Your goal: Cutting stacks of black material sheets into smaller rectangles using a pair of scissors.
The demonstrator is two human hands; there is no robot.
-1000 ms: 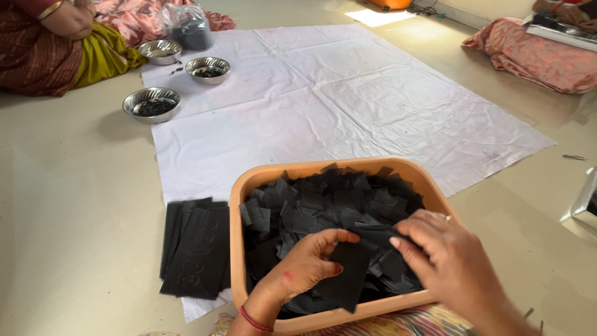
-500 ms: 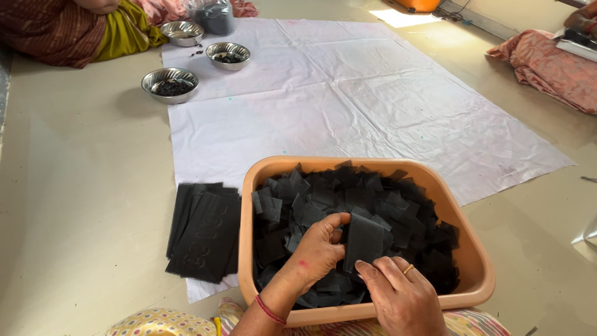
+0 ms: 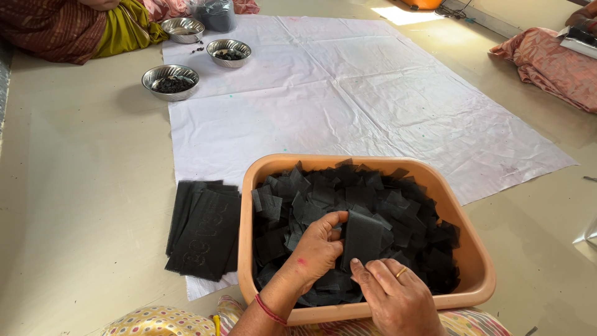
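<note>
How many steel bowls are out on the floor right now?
3. One bowl sits at the white sheet's left edge, one on the sheet, one at its far left corner. Others may lie out of frame.
</note>
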